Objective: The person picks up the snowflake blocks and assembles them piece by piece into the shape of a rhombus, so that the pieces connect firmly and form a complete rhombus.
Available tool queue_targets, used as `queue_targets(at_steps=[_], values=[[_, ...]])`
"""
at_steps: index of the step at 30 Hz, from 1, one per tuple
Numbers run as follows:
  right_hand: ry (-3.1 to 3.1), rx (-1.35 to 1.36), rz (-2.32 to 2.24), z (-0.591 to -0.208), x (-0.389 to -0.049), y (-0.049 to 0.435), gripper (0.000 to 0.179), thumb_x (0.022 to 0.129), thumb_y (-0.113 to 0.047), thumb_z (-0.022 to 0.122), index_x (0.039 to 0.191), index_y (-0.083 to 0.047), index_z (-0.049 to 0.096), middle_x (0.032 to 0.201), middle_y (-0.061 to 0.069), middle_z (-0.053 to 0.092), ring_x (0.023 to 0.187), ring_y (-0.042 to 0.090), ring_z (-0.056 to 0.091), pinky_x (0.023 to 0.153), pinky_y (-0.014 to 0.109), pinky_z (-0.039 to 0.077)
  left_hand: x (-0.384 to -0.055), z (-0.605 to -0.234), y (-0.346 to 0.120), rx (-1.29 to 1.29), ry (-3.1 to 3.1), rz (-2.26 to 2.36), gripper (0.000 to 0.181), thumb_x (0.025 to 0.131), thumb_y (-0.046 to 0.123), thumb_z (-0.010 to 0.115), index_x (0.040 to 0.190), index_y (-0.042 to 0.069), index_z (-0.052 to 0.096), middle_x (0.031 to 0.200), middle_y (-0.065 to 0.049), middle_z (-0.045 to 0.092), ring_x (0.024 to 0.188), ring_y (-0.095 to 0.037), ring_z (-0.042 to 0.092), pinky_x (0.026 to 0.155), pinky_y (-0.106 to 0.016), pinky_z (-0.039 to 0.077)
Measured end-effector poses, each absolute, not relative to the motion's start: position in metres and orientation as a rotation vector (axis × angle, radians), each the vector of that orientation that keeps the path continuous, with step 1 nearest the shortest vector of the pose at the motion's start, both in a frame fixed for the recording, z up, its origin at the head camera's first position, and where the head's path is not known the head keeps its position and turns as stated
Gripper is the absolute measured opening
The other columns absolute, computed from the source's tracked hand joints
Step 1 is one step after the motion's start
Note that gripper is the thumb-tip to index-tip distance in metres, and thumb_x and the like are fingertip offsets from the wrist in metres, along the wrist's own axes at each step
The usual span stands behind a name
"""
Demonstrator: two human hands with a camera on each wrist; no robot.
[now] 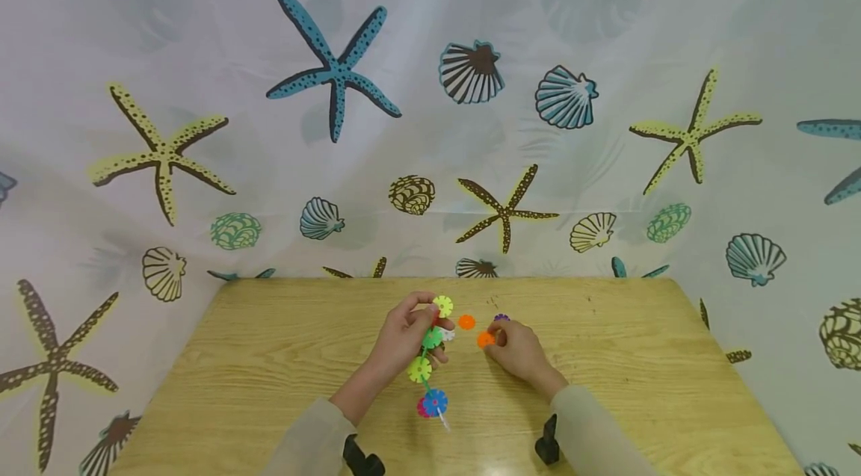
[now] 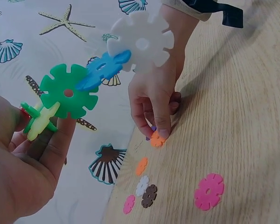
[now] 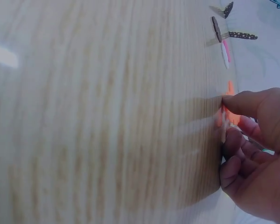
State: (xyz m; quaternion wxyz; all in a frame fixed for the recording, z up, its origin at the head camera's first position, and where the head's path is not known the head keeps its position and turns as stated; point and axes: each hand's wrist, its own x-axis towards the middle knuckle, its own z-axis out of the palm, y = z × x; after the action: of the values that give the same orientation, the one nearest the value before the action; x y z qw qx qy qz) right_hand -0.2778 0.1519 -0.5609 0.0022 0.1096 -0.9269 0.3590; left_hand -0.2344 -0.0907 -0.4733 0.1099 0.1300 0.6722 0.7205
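My left hand (image 1: 402,332) holds up a chain of slotted plastic flower discs, gripping it near its upper end. The chain includes a green disc (image 2: 60,95), a blue disc (image 2: 102,70) and a white disc (image 2: 141,42), slotted into one another at angles. In the head view it hangs down toward me, with a yellow disc (image 1: 420,369) midway. Right of it, my right hand (image 1: 523,353) pinches an orange disc (image 2: 157,139) low at the tabletop, thumb and fingertips at its edge. A purple disc (image 1: 501,318) shows partly behind those fingers.
On the wooden table (image 1: 269,386) lie more loose discs: another orange one (image 2: 141,166), a white one (image 2: 142,185), a brown one (image 2: 149,196) and a pink one (image 2: 209,192). A patterned curtain (image 1: 417,132) hangs behind the table's far edge.
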Motion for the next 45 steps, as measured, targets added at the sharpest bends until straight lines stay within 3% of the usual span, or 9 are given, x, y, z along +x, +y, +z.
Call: queue_targets(at_steps=[6,12,22,29,39,45], values=[[-2.834,0.298,1.285,-0.56,-0.273,0.153,0.016,0.092,-0.004,0.078,0.102,-0.006,0.065,0.085,0.003,0.065,0.077,0.013,0.056,0.07,0.029,0.049,-0.234,-0.474,-0.092,0.371,1.903,2.16,0.029,0.116,0.023,0.042,0.134,0.001,0.045,0.098,-0.001,0.077,0.065,-0.021,0.075,0.059,-0.031,0.061],[-2.779,0.347,1.347,-0.555,-0.269,0.153,0.007,0.095,-0.003,0.074,0.097,-0.006,0.069,0.086,0.003,0.068,0.072,0.012,0.056,0.065,0.025,0.049,-0.233,-0.473,-0.092,0.346,1.883,2.171,0.027,0.116,0.021,0.042,0.134,0.001,0.044,0.098,-0.002,0.077,0.067,-0.021,0.075,0.059,-0.031,0.061],[-2.666,0.372,1.453,-0.519,-0.257,0.144,0.004,0.096,-0.007,0.072,0.098,-0.007,0.068,0.086,0.004,0.07,0.059,0.009,0.053,0.051,0.02,0.042,-0.235,-0.473,-0.094,0.326,1.904,2.171,0.026,0.116,0.019,0.042,0.134,0.0,0.045,0.098,-0.004,0.077,0.07,-0.022,0.077,0.06,-0.031,0.062],[-2.591,0.39,1.593,-0.498,-0.246,0.135,0.004,0.097,-0.006,0.071,0.1,-0.008,0.069,0.095,0.009,0.075,0.061,0.012,0.063,0.052,0.022,0.053,-0.235,-0.473,-0.094,0.307,1.97,2.143,0.027,0.115,0.019,0.044,0.134,-0.001,0.046,0.099,-0.007,0.078,0.07,-0.018,0.078,0.066,-0.032,0.065],[-2.527,0.487,1.548,-0.487,-0.238,0.128,0.004,0.095,-0.006,0.072,0.097,-0.009,0.071,0.076,0.0,0.071,0.054,0.005,0.052,0.048,0.021,0.041,-0.236,-0.471,-0.093,0.319,1.988,2.155,0.028,0.115,0.017,0.046,0.133,-0.005,0.047,0.098,-0.011,0.079,0.07,-0.017,0.078,0.067,-0.033,0.066],[-2.523,0.513,1.538,-0.48,-0.233,0.125,0.004,0.094,-0.005,0.071,0.094,-0.009,0.071,0.071,0.001,0.068,0.054,0.005,0.051,0.05,0.02,0.04,-0.235,-0.47,-0.091,0.286,1.989,2.155,0.027,0.114,0.016,0.048,0.132,-0.004,0.048,0.098,-0.013,0.079,0.069,-0.018,0.078,0.067,-0.034,0.066]])
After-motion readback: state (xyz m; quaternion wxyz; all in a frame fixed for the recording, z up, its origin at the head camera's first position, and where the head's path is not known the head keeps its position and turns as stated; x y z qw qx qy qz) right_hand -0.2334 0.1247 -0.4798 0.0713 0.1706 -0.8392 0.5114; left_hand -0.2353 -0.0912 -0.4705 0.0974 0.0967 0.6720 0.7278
